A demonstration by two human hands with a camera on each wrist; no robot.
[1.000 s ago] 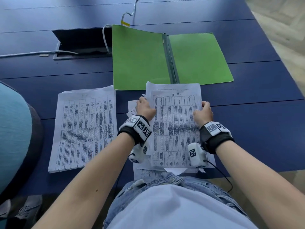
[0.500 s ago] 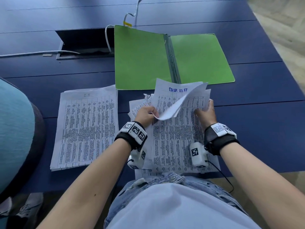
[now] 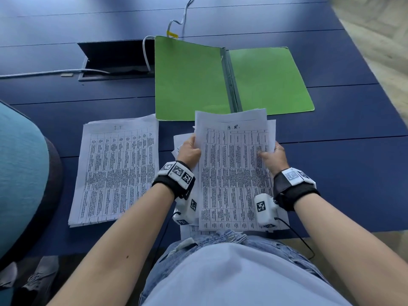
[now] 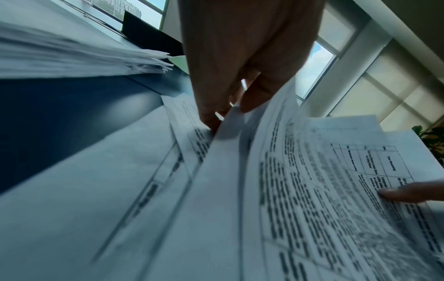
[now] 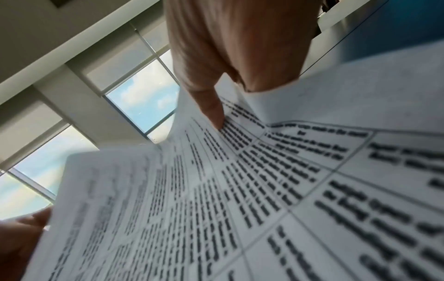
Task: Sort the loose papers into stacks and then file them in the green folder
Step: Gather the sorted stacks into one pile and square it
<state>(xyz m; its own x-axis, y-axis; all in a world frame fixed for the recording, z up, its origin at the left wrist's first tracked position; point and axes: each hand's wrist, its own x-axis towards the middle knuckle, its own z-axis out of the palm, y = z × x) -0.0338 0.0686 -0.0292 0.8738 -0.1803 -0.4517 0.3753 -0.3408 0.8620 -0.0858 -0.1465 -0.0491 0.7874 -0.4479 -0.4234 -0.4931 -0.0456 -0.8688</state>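
A sheaf of printed papers headed "H.R." [image 3: 231,168] lies in front of me, its far end raised off the loose papers [image 3: 183,140] under it. My left hand [image 3: 189,149] grips its left edge [image 4: 228,121], fingers under and thumb on top. My right hand [image 3: 270,154] pinches the right edge, thumb pressing the printed face [image 5: 216,117]. The green folder [image 3: 189,78] lies open and flat just beyond the sheaf. A neat stack of papers [image 3: 117,171] rests to the left on the blue table [image 3: 353,173].
An open cable hatch [image 3: 114,60] with a white cable [image 3: 44,73] sits left of the folder. A teal chair [image 3: 19,173] stands at the left table edge. My lap presses against the table's near edge under the papers.
The top sheet that my left hand was lifting and curling half a second ago is down again, covering the "Task List" page. Both hands now hold the sheaf's sides, far end raised.
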